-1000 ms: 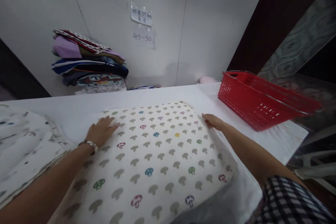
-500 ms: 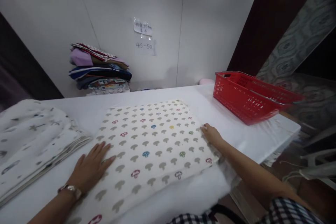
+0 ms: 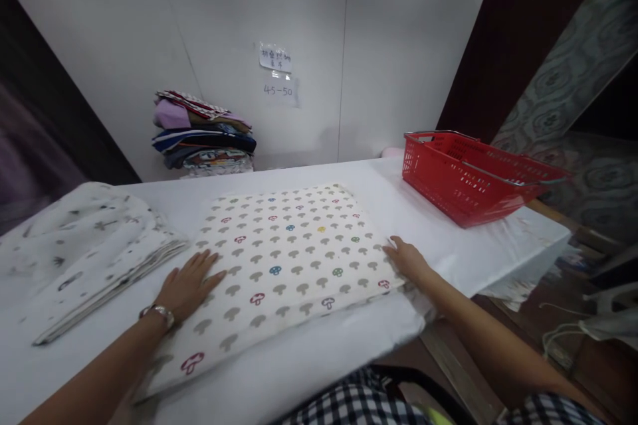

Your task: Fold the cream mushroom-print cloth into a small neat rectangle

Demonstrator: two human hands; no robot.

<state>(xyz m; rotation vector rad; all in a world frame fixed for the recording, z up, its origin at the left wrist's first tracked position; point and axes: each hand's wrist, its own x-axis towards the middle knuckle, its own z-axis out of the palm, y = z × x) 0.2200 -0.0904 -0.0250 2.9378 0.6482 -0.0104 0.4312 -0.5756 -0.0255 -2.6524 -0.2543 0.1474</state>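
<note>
A cream cloth printed with mushrooms [image 3: 299, 252] lies spread flat and folded in layers on the white-covered table. My left hand [image 3: 188, 284] rests flat on its left side, palm down with fingers stretched out. At the cloth's right edge is my right hand [image 3: 409, 261], its fingers reaching to the border and touching it; the fingertips are partly hard to make out. Left of my left hand lies another white folded cloth [image 3: 100, 246] with dark scattered prints, its layered edge towards me.
A red plastic basket [image 3: 468, 179] stands at the table's right end. Against the wall rises a stack of folded textiles [image 3: 204, 136]. Paper notes [image 3: 277, 73] are taped above. The table's near edge [image 3: 413, 332] is close to my body.
The view has shifted slightly, so the cloth and basket sit a little higher. Both hands stay at the sides of the mushroom cloth, which lies much as before.
</note>
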